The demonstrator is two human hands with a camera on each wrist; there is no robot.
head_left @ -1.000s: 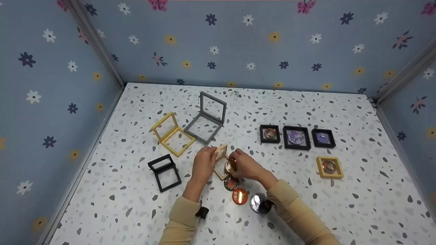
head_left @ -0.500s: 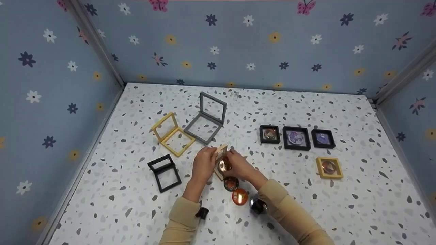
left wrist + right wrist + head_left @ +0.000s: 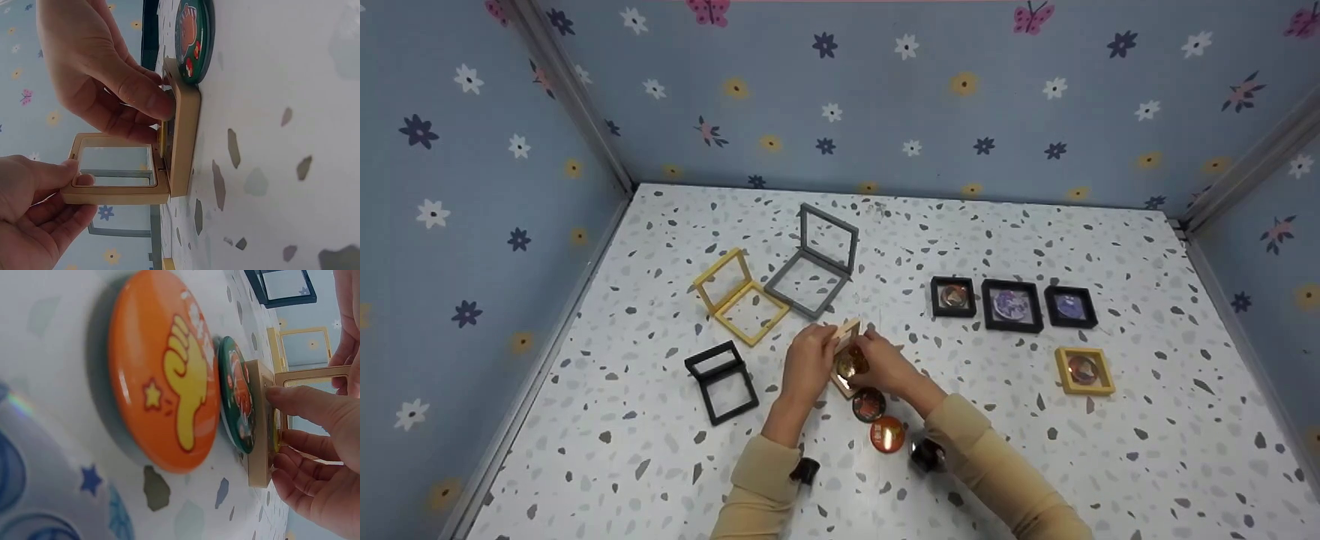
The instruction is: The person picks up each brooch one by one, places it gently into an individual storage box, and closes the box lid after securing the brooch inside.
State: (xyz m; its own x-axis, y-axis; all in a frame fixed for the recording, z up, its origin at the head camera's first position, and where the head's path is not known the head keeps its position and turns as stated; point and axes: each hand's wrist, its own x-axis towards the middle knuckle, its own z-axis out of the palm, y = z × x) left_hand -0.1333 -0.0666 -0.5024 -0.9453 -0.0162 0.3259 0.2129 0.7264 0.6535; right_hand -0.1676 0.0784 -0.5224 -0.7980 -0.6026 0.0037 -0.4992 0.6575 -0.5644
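A light wooden-coloured hinged frame lies on the table with its lid raised. The left hand pinches the lid's edge between thumb and fingers. Inside the lower half, the right hand holds a shiny round badge by its rim, fingers curled about it; the badge's underside is hidden. Against the frame's near edge rests a green badge with a red figure. Nearer the person lies an orange badge with a yellow hand print.
Left of the hands stand opened frames: yellow, grey and black. On the right, three black frames and a yellow frame hold round badges. A large bluish badge lies near the right wrist.
The right hand has moved left with the shiny badge, from beside the frame into its lower half. The left hand keeps its pinch on the lid.
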